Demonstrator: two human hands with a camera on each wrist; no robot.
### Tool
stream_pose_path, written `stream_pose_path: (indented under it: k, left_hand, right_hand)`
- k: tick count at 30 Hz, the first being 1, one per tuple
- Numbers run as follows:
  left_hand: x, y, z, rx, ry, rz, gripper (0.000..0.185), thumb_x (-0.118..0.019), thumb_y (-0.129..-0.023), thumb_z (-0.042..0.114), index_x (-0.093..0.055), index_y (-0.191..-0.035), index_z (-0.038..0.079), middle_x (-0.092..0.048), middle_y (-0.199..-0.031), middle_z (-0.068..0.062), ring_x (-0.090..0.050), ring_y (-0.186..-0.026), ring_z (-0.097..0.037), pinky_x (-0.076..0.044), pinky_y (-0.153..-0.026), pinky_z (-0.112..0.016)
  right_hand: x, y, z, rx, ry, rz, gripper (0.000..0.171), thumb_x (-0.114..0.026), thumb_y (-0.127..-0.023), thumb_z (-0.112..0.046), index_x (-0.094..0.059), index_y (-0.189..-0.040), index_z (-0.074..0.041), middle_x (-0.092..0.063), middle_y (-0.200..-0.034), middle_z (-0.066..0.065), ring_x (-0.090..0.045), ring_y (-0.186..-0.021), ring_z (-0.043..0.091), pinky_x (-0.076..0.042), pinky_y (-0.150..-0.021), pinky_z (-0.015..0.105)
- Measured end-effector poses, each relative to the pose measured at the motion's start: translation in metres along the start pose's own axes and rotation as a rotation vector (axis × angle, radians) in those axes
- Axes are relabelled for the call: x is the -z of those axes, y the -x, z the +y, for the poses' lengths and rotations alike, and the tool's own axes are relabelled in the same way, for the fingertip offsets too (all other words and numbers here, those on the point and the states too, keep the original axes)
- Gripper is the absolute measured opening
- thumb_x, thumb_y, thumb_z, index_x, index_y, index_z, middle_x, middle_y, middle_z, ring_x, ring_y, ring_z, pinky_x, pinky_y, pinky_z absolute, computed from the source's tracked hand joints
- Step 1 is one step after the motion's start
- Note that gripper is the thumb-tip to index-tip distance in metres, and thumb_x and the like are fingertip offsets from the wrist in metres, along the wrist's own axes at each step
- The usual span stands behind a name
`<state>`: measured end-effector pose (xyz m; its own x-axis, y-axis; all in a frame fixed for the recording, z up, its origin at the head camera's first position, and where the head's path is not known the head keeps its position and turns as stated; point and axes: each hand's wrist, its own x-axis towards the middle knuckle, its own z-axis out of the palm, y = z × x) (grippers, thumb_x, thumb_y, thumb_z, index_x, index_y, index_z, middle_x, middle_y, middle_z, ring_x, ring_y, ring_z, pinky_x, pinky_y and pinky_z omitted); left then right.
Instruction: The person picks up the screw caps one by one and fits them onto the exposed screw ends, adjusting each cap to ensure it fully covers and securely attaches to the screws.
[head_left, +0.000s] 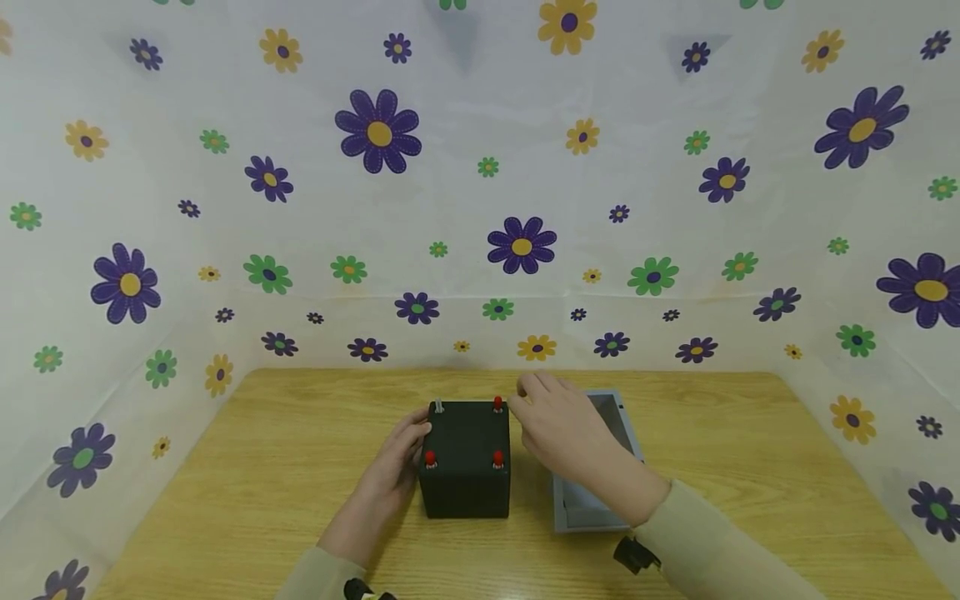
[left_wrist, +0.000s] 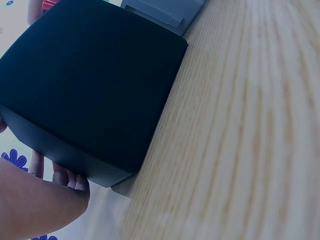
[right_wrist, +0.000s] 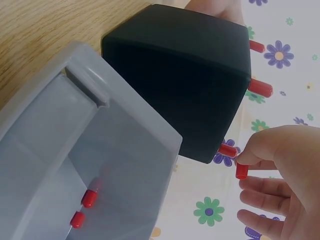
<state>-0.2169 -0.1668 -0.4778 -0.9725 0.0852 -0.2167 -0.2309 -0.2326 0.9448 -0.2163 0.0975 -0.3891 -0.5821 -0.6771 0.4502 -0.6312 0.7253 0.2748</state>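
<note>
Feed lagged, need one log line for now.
left hand: steadies black box | right hand: pinches red cap beside box | gray tray: two caps inside

**Open table at the edges, crowded centre**

The table (head_left: 247, 467) lies bare left, right and in front of the black box (head_left: 465, 462). The grey tray (head_left: 600, 500) sits just beside the box on its right, leaving a thin gap. Red pegs (head_left: 498, 457) stick up from the box top. Flowered sheets (head_left: 480, 208) wall three sides.
</note>
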Motion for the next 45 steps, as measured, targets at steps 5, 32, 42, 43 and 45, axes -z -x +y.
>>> stream_pose_path:
  k: [5, 32, 42, 43, 45]
  left_hand:
    - [0.001, 0.001, 0.000, -0.001, -0.004, -0.013, 0.061, -0.053, -0.106, 0.020, -0.035, -0.162, 0.005, -0.064, -0.129, 0.009, -0.056, -0.118, -0.003, -0.045, -0.100, -0.018]
    - [0.000, 0.002, 0.001, -0.012, 0.013, -0.023, 0.062, -0.051, -0.105, 0.018, -0.033, -0.162, 0.003, -0.065, -0.120, 0.012, -0.059, -0.111, -0.001, -0.047, -0.095, -0.016]
    - [0.000, 0.002, 0.001, -0.003, 0.005, -0.020, 0.061, -0.052, -0.105, 0.020, -0.035, -0.162, 0.004, -0.064, -0.125, 0.011, -0.056, -0.116, -0.003, -0.045, -0.099, -0.017]
    - [0.000, 0.002, 0.001, -0.003, 0.005, -0.020, 0.061, -0.052, -0.105, 0.020, -0.035, -0.162, 0.005, -0.064, -0.125, 0.011, -0.057, -0.116, -0.003, -0.045, -0.099, -0.017]
    - [0.000, 0.001, 0.001, -0.003, 0.003, -0.021, 0.061, -0.052, -0.105, 0.020, -0.035, -0.162, 0.005, -0.065, -0.124, 0.012, -0.057, -0.115, -0.003, -0.045, -0.099, -0.017]
  right_hand:
    - [0.000, -0.002, 0.000, 0.010, -0.003, 0.010, 0.013, -0.078, -0.088, -0.009, -0.073, -0.099, -0.012, -0.065, -0.107, 0.005, -0.060, -0.094, 0.021, -0.057, -0.078, 0.032]
    - [0.006, -0.017, -0.001, -0.003, 0.015, -0.034, 0.011, -0.075, -0.093, -0.014, -0.076, -0.104, -0.014, -0.064, -0.108, 0.004, -0.059, -0.094, 0.020, -0.052, -0.076, 0.029]
    - [0.004, -0.023, -0.001, 0.021, 0.014, -0.012, 0.008, -0.076, -0.092, -0.015, -0.075, -0.100, -0.014, -0.064, -0.106, 0.003, -0.060, -0.092, 0.019, -0.052, -0.075, 0.028]
    - [0.003, -0.023, -0.001, 0.024, 0.014, -0.012, 0.008, -0.076, -0.092, -0.015, -0.075, -0.100, -0.014, -0.065, -0.106, 0.003, -0.060, -0.092, 0.019, -0.052, -0.074, 0.028]
    - [0.003, -0.024, -0.002, 0.029, 0.017, -0.014, 0.009, -0.077, -0.092, -0.015, -0.075, -0.100, -0.014, -0.065, -0.107, 0.004, -0.059, -0.092, 0.019, -0.052, -0.074, 0.028]
